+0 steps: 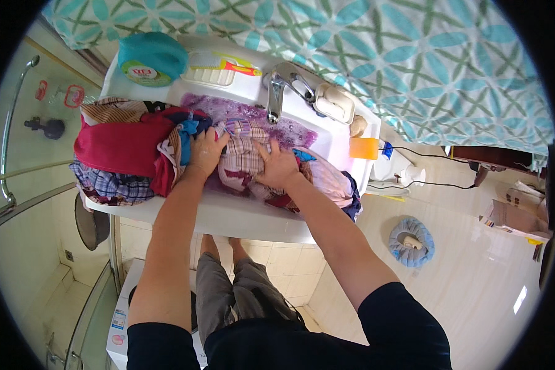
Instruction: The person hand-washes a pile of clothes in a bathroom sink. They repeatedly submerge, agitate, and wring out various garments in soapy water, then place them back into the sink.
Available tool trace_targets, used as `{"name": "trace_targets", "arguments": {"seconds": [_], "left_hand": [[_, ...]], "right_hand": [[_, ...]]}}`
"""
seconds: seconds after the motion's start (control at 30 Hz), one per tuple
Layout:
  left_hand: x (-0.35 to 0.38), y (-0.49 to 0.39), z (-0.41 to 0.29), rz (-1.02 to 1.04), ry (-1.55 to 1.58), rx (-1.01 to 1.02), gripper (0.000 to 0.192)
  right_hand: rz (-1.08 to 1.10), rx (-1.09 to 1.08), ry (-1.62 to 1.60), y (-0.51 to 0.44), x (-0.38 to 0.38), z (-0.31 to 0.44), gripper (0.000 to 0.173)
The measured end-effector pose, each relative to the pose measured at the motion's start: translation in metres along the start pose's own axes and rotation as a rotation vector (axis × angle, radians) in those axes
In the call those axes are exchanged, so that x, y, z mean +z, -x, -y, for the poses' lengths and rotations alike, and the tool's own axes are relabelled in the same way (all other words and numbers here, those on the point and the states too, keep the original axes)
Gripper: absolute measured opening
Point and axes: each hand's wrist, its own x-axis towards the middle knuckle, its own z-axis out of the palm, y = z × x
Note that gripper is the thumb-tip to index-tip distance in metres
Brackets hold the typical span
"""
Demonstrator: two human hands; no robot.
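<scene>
A white washbasin [254, 217] holds purple, sudsy water [300, 132] and a heap of wet clothes. My left hand [206, 152] presses on cloth at the heap's middle, beside a plaid, checked garment [245, 148]; its fingers are spread. On the checked garment's right side lies my right hand [277, 166], thumb and fingers apart. Whether either hand grips cloth underneath is hidden. Left of my hands, a red garment [125, 148] and a blue plaid cloth [115, 180] hang over the basin's edge. A pale pink garment [326, 175] lies to the right.
A chrome faucet [275, 99] stands behind the water. Along the rim are a teal detergent bottle [152, 58], a brush with an orange handle [243, 68], a soap dish [335, 104] and an orange soap bar [364, 148]. A patterned curtain [397, 60] hangs behind; a washing machine [120, 319] is below left.
</scene>
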Motion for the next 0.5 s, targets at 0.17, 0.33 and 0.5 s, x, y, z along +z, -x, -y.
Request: {"name": "trace_targets", "arguments": {"seconds": [0.17,0.33,0.5], "left_hand": [[-0.037,-0.057,0.029,0.363,0.257,0.037,0.039],[-0.093,-0.065,0.038,0.399,0.421,0.218,0.042],[-0.128,-0.010,-0.021,0.105,0.315,0.273,0.047]], "right_hand": [[-0.459,0.002,-0.501,-0.061,0.037,-0.036,0.074],[-0.012,0.085,-1.824,-0.035,0.025,-0.076,0.048],[-0.605,-0.303,-0.820,0.038,0.018,-0.056,0.052]]}}
